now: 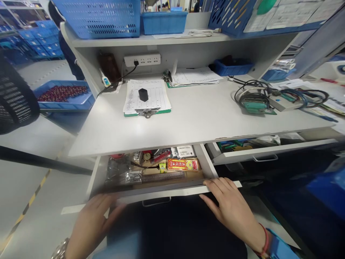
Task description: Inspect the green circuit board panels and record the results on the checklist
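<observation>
Below the white desk, a drawer stands pulled out. My left hand, somewhat blurred, rests over the left part of its front edge, fingers on the rim. At the right part of the same edge lies my right hand, fingertips over the top and thumb apart below. Inside the drawer are a red and yellow box, a ruler-like brown strip, a clear bag of small metal parts, a red item and a round dial.
On the desk are a clipboard with a black block, more papers and coiled cables. A second drawer is open at the right. Blue baskets sit on the shelf; a person stands behind left.
</observation>
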A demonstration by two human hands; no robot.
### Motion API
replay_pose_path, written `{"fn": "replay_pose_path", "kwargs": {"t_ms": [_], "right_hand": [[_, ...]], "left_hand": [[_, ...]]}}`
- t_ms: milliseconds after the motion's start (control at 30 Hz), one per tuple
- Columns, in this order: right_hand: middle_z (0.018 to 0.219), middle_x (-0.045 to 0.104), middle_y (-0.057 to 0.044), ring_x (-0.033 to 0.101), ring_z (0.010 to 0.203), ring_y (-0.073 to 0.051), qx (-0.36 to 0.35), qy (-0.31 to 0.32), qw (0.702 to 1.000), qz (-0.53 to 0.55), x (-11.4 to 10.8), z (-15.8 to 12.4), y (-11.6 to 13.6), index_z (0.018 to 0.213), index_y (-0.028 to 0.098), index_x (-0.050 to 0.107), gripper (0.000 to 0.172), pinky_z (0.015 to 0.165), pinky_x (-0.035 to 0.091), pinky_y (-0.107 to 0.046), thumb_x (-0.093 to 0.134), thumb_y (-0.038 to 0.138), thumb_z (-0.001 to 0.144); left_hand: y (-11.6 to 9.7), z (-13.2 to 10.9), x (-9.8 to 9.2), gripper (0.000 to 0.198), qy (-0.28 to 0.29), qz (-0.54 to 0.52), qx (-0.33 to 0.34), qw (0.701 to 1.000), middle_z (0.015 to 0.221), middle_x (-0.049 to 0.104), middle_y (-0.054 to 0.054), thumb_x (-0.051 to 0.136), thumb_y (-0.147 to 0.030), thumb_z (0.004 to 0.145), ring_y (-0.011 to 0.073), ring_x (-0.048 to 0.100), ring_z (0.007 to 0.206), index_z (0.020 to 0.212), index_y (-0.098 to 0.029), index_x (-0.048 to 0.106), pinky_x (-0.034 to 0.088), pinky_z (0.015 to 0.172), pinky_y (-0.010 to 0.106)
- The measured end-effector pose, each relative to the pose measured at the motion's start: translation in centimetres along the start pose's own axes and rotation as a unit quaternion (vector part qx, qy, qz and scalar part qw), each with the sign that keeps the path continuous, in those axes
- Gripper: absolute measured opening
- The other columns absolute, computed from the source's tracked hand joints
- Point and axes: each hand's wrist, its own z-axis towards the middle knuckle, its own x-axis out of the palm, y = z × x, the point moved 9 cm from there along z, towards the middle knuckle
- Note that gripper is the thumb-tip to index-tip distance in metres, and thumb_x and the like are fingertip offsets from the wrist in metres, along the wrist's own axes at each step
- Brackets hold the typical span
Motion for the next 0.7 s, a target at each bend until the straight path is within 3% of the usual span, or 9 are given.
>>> {"fn": "replay_pose_path", "kwargs": {"t_ms": [233, 367, 700], "right_hand": [[0.086, 0.058, -0.008, 0.05, 0.082, -0.022, 0.01, -0.012, 1.0, 0.004, 0.1, 0.1, -0.2, 0.093, 0.014, 0.057, 0.02, 0.079, 0.037, -0.04, 0.048, 0.029, 0.082], [0.085, 0.058, -0.008, 0.05, 0.082, -0.022, 0.011, -0.012, 1.0, 0.004, -0.1, 0.1, 0.0, 0.094, 0.013, 0.058, 0.021, 0.079, 0.037, -0.038, 0.049, 0.028, 0.082], [0.084, 0.059, -0.007, 0.05, 0.082, -0.021, 0.007, -0.025, 1.0, 0.013, -0.8, -1.5, 0.3, 0.094, 0.013, 0.059, 0.021, 0.079, 0.038, -0.037, 0.051, 0.028, 0.081]], "left_hand": [[-0.2, 0.2, 0.2, 0.025, 0.004, 0.016, -0.01, 1.0, 0.07, 0.061, 0.002, 0.05, -0.044, 0.078, 0.0165, 0.056, 0.064, 0.08, -0.02, 0.057, 0.041, 0.057, 0.027], [-0.7, 0.4, -0.3, 0.026, 0.004, 0.016, -0.012, 1.0, 0.073, 0.061, 0.002, 0.05, -0.045, 0.078, 0.017, 0.056, 0.067, 0.083, -0.02, 0.056, 0.042, 0.063, 0.028], [-0.9, -1.2, 0.5, 0.022, 0.02, 0.006, -0.029, 0.999, 0.072, 0.059, 0.001, 0.05, -0.042, 0.079, 0.0175, 0.055, 0.068, 0.081, -0.021, 0.055, 0.042, 0.063, 0.029]]}}
